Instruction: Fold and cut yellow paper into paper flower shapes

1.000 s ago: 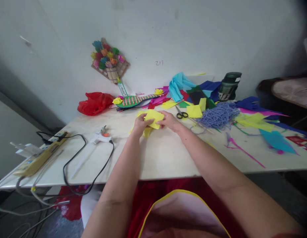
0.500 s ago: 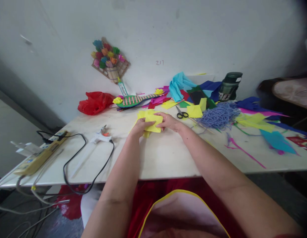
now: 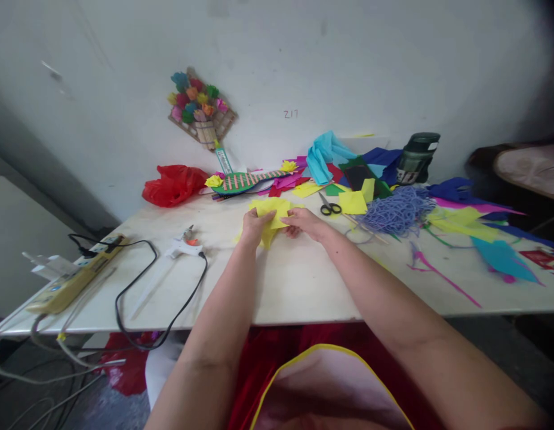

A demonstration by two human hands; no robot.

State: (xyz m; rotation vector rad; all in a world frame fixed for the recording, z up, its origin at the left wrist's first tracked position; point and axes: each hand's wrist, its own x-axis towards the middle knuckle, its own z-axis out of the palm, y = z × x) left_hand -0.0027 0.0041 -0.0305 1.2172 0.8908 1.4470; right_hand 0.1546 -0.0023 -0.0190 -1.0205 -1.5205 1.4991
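Both the left hand (image 3: 254,224) and the right hand (image 3: 305,222) pinched a crumpled yellow paper sheet (image 3: 272,210) just above the white table (image 3: 295,278).

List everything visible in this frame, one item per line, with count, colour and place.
yellow paper: one piece, yellow, held in both hands above the table
table: one, off-white
scissors: one, black handles, right of the hands
glue gun: one, white, left of the hands
power strip: one, yellowish, table's left end
red bag: one, by the wall
yarn pile: one, lilac, right side
bottle: one, dark green, by the wall
paper scraps: many, mixed colours, right side
flower craft: one, multicoloured, against the wall
left hand: gripping the paper
right hand: gripping the paper
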